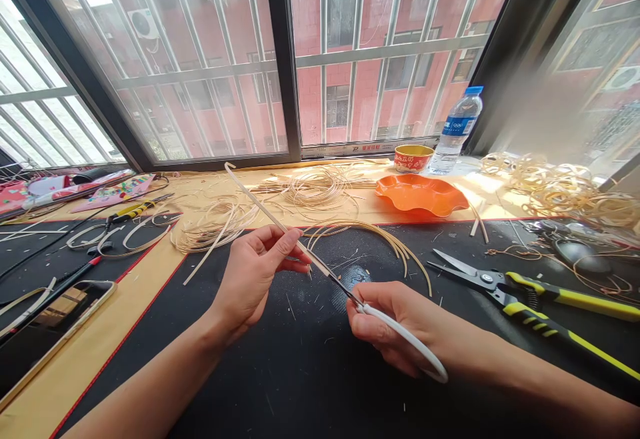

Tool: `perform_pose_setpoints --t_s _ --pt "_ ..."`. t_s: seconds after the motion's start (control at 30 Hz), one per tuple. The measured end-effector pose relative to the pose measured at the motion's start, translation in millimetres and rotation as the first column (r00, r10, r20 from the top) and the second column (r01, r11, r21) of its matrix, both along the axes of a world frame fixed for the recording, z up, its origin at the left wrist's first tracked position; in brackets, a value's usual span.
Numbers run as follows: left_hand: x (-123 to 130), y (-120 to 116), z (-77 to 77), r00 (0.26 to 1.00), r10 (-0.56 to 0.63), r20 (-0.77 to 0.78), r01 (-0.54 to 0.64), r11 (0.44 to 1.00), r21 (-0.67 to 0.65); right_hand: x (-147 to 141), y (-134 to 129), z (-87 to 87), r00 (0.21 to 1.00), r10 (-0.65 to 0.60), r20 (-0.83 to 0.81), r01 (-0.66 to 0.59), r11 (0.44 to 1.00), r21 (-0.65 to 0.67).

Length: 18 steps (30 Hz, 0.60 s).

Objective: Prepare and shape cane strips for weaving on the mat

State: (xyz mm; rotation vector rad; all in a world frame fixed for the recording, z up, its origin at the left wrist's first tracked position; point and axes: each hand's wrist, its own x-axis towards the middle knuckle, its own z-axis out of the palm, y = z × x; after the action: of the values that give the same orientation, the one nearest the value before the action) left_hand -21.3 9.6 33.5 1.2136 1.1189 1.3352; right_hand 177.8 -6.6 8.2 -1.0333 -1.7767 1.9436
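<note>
My left hand (260, 265) pinches a thin pale strip (257, 204) between thumb and fingers; the strip rises up and to the left and ends in a small hook. In my right hand (395, 325) is a tool with white handles (407, 337), and its dark narrow tip meets the strip's lower end. Both hands are above the black mat (295, 379). Curved tan strips (380, 233) lie on the mat behind my hands. Shears with yellow and black handles (550, 299) lie open to the right.
An orange wavy dish (423, 195), a red tin (413, 158) and a water bottle (456, 132) stand near the window. Coiled strips (320, 187) lie at the back, with more at the far right (565, 189). A phone (55, 312) lies at the left.
</note>
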Motion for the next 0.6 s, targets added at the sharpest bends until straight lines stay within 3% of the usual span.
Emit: perform_pose_setpoints --t_s 0.17,0.23,0.27,0.3,0.33,0.4,0.43,0.47,0.5,0.53,0.57,0.6 --pt "-2.5 0.5 3.6 0.996 0.080 0.035 -0.082 0.995 0.055 13.0 10.9 5.8 0.995 0.049 0.091 -0.059 0.992 0.113" --pt "-3.9 0.9 4.6 0.994 0.109 0.027 -0.111 0.989 0.100 24.5 17.6 11.1 0.975 -0.028 0.222 -0.037 0.959 0.280" --pt "-4.2 0.9 4.9 0.994 0.106 0.014 -0.107 0.988 0.116 31.0 20.9 14.2 0.944 -0.131 0.303 -0.006 0.911 0.413" --pt "-4.2 0.7 5.1 0.996 0.091 -0.003 -0.090 0.989 0.121 37.6 24.0 17.4 0.885 -0.278 0.375 0.020 0.825 0.564" --pt "-3.7 0.4 5.0 0.997 0.069 -0.021 -0.066 0.991 0.116 44.1 27.0 20.6 0.790 -0.447 0.419 0.022 0.705 0.709" --pt "-1.8 -0.7 4.3 0.998 0.014 -0.055 -0.009 0.996 0.094 57.4 33.1 26.5 0.510 -0.722 0.467 -0.103 0.488 0.867" --pt "-0.6 -1.3 3.8 0.998 -0.011 -0.069 0.016 0.997 0.081 64.4 36.4 28.9 0.352 -0.791 0.500 -0.188 0.464 0.866" --pt "0.7 -1.9 3.1 0.996 -0.035 -0.082 0.040 0.997 0.070 71.9 39.8 30.7 0.205 -0.807 0.554 -0.249 0.504 0.827" --pt "1.9 -2.4 2.2 0.994 -0.058 -0.093 0.063 0.996 0.060 80.2 43.4 31.8 0.086 -0.781 0.619 -0.268 0.580 0.769" --pt "3.1 -3.0 1.3 0.992 -0.080 -0.102 0.085 0.995 0.052 89.0 47.0 32.3 0.010 -0.732 0.681 -0.258 0.656 0.709" --pt "4.2 -3.5 0.3 0.989 -0.101 -0.108 0.106 0.993 0.043 98.2 50.4 32.0 -0.019 -0.698 0.716 -0.241 0.698 0.674" --pt "5.2 -4.0 -0.7 0.986 -0.120 -0.112 0.124 0.992 0.032 107.1 53.4 31.2 0.018 -0.699 0.715 -0.239 0.692 0.681"
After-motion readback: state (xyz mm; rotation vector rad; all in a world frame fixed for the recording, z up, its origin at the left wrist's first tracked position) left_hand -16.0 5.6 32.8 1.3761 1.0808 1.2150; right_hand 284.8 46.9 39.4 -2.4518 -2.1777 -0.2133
